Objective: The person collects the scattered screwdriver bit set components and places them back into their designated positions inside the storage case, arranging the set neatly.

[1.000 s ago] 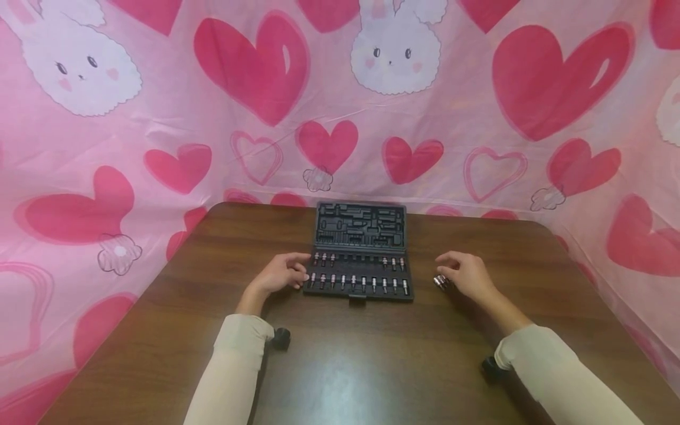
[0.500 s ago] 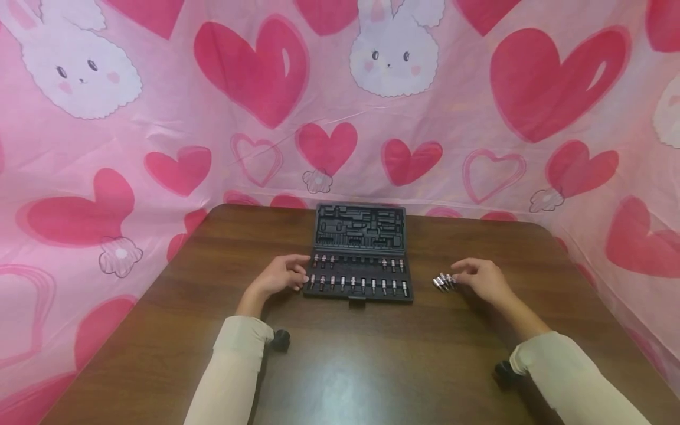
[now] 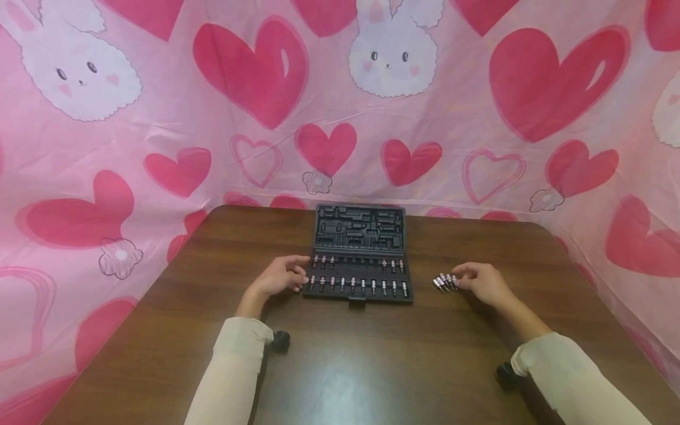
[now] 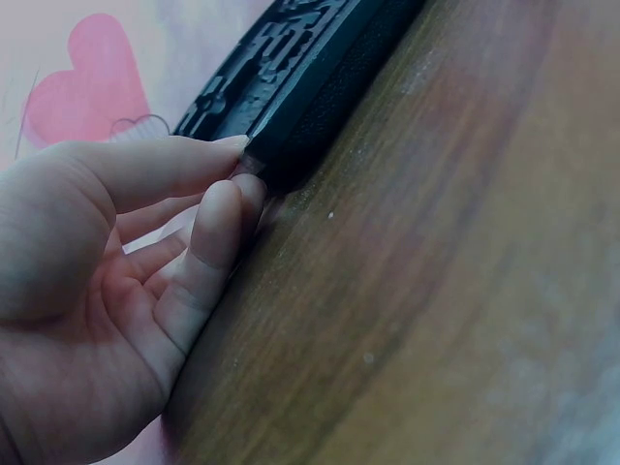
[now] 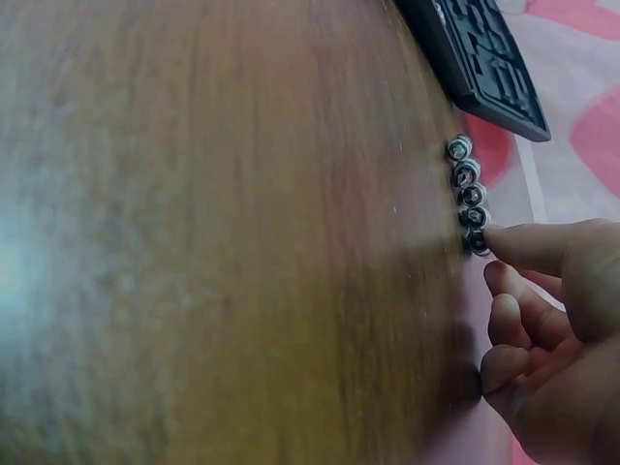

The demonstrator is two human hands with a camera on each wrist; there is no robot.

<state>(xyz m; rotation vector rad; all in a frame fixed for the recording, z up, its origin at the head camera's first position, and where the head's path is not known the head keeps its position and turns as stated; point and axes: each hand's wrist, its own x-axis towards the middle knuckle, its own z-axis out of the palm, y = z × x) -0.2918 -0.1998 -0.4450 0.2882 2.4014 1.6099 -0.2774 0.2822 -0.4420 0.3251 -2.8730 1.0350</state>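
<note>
A black socket case (image 3: 356, 298) lies unfolded on the table. Short metal bit sockets (image 3: 353, 285) sit in its two rows, and slots in the middle of the back row are bare. My left hand (image 3: 278, 276) holds the case's left edge, its finger and thumb tips at the corner in the left wrist view. To the right of the case, several loose bit sockets (image 5: 467, 174) lie side by side in a short row. The fingertips of my right hand (image 3: 484, 282) pinch the rightmost bit socket (image 5: 477, 241); its far end is hidden in the right wrist view.
The wooden table (image 3: 340, 360) carries the case near its back edge. A pink cloth (image 3: 329, 77) with hearts and rabbits hangs behind and along both sides. Small black pieces (image 3: 508, 375) show at both cuffs.
My right hand has moved right, from over the loose bit sockets to the right end of their row, so more of them show. The left hand stays at the case.
</note>
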